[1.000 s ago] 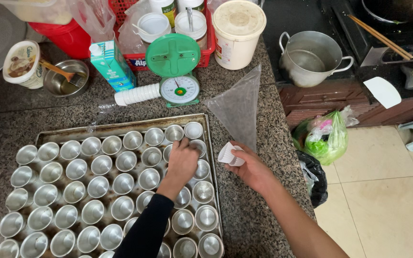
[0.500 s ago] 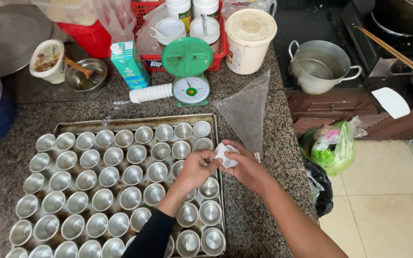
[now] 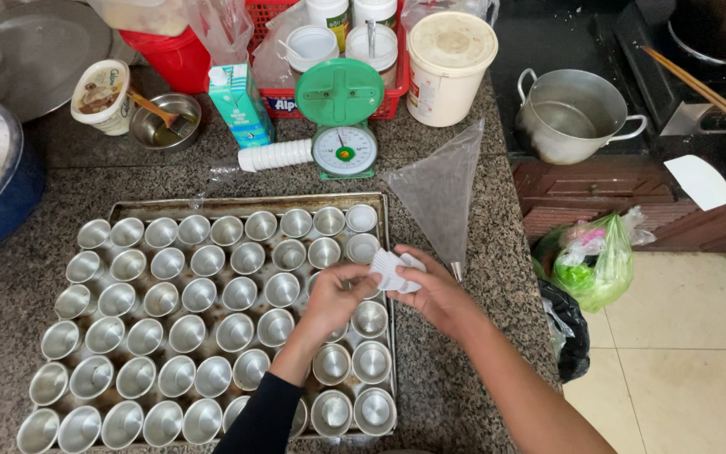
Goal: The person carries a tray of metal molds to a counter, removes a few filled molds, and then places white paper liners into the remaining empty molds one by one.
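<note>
A metal baking tray (image 3: 212, 206) on the granite counter holds several small round metal cups (image 3: 197, 294). Two cups at the tray's far right corner have white paper liners (image 3: 361, 219) in them. My right hand (image 3: 434, 294) holds a small stack of white paper liners (image 3: 390, 269) over the tray's right side. My left hand (image 3: 338, 294) meets it, fingertips pinching at the stack's edge.
A clear piping bag (image 3: 443, 193) lies right of the tray. Behind it stand a green kitchen scale (image 3: 342, 126), a sleeve of white liners (image 3: 275, 155), a carton (image 3: 241, 105), a white bucket (image 3: 449, 67) and a red basket (image 3: 384, 105). A metal pot (image 3: 569, 113) sits on the right.
My left hand lifted off the cups in the tray and came over to the liner stack in my right hand. The camera view shifted slightly.
</note>
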